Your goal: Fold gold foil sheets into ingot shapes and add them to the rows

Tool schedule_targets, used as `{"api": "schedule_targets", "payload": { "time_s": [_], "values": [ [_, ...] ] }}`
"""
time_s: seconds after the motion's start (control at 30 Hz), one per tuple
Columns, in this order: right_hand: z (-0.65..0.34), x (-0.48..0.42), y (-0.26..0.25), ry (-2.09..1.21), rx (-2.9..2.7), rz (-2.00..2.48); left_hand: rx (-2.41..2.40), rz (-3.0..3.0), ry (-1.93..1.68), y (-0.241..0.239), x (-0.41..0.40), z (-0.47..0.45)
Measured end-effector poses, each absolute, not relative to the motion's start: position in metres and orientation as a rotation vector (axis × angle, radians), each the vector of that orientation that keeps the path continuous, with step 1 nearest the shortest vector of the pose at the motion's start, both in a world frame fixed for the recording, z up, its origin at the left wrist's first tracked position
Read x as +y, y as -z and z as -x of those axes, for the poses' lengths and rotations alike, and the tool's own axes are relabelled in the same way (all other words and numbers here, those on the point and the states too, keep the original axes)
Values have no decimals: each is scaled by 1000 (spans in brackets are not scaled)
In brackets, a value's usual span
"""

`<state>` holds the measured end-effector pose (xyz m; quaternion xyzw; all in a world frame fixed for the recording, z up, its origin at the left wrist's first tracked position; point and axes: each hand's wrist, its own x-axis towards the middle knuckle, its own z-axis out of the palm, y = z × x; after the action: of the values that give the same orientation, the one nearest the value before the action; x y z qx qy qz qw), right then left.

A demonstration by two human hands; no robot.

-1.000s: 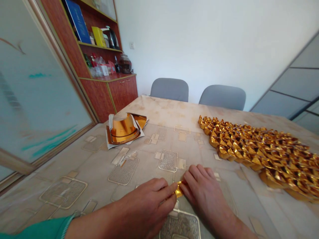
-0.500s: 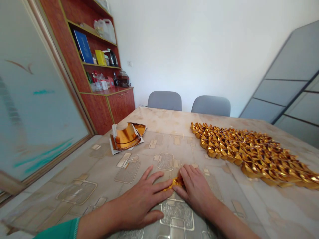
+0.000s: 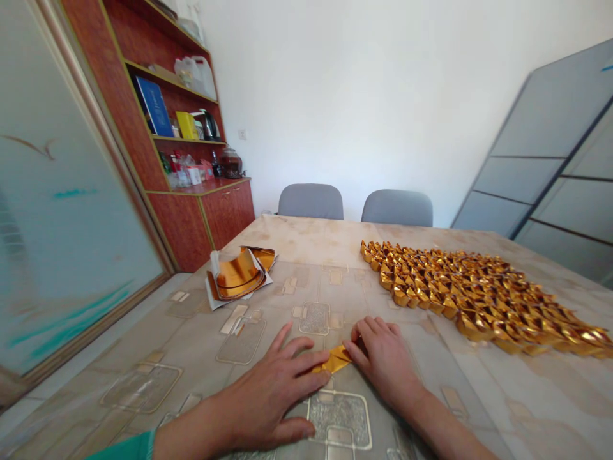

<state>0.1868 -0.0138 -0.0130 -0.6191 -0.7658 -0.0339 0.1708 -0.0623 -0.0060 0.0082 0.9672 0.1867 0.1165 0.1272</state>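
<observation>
A small piece of gold foil paper (image 3: 334, 360) lies flat on the table (image 3: 268, 332) between my two hands. My left hand (image 3: 272, 390) rests palm down with fingers stretched out, its fingertips pressing on the foil's left end. My right hand (image 3: 383, 361) lies over the foil's right end, fingers bent down onto it. Part of the foil is hidden under both hands.
A wide spread of several folded gold foil ingots (image 3: 474, 294) covers the table's right side. A stack of gold foil sheets (image 3: 239, 273) on white wrapping sits at the left. Two grey chairs (image 3: 354, 206) stand at the far edge, a wooden cabinet (image 3: 191, 166) at the left wall.
My left hand went from closed around the foil to flat with fingers spread. The foil now lies flatter and longer between my hands. The view tilted up.
</observation>
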Motion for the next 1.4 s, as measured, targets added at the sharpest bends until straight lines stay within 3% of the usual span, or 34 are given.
{"api": "schedule_targets", "payload": {
  "time_s": [0.73, 1.0, 1.2, 1.4],
  "values": [
    [-195, -20, 14, 193, -2302, 1586, 482, -2739, -77, -15, -2, 77],
    [-201, -17, 16, 99, -2305, 1509, 665, -2559, -542, -6, 11, 39],
    [-205, -12, 10, 44, -2356, 1425, 380, -2688, -409, -14, 28, 30],
    [-192, -23, -3, 31, -2356, 1423, 454, -2574, -316, -7, 30, 33]
  ]
}}
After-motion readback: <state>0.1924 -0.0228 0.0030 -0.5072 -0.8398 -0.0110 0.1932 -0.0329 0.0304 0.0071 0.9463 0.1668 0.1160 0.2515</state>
